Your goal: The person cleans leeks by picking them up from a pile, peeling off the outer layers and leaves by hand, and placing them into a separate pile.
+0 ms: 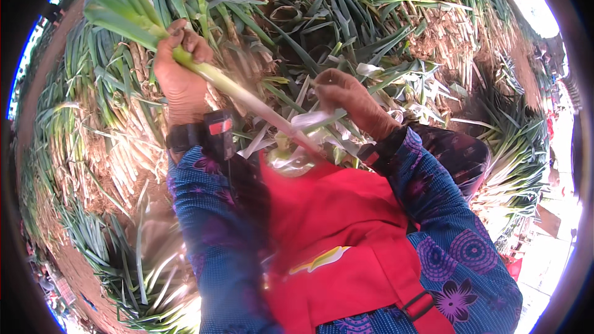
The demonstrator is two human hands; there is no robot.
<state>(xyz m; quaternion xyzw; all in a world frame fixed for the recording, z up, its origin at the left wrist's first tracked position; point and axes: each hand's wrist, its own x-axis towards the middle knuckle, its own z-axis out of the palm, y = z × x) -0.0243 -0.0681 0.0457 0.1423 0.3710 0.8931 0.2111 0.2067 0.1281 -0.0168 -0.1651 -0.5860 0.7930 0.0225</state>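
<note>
My left hand (180, 68) is wrapped round a long, thick green onion (232, 88), gripping it just below its leaves. Its broad green top points to the upper left, and the pale shank slants down toward my red apron (346, 216). To the right of the shank, my right hand (349, 96) is raised with its fingers curled in. Whether those fingers pinch anything is unclear; a blurred whitish strip shows just below them. Beneath both hands lie loose leaves and pale peelings (334, 133).
Heaps of green onions surround me: one on the left (117, 142), one at the upper right (448, 40), and one at the right (513, 154). More dark green leaves (322, 15) lie straight ahead. My dark-clothed knee (455, 154) is beside my right forearm.
</note>
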